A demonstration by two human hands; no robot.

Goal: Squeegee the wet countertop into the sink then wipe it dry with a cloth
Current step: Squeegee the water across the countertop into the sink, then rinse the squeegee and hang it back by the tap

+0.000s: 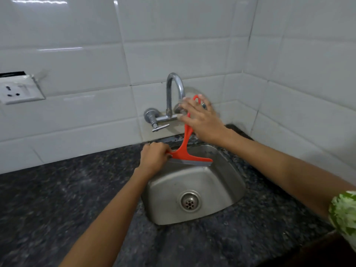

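Note:
An orange squeegee point(185, 149) hangs upright over the back of the steel sink point(227, 182), its grey blade lying across the sink's far rim. My left hand point(154, 158) pinches the left end of the blade head. My right hand point(202, 120) is up at the looped top of the handle, by the right tap valve, fingers spread around it. The dark speckled countertop point(57, 193) surrounds the sink. No cloth is in view.
A chrome wall tap point(173, 89) with a curved spout rises just behind the sink, its left valve handle point(159, 127) sticking out. White tiled walls meet in a corner at the right. A wall socket point(19, 89) sits at the far left.

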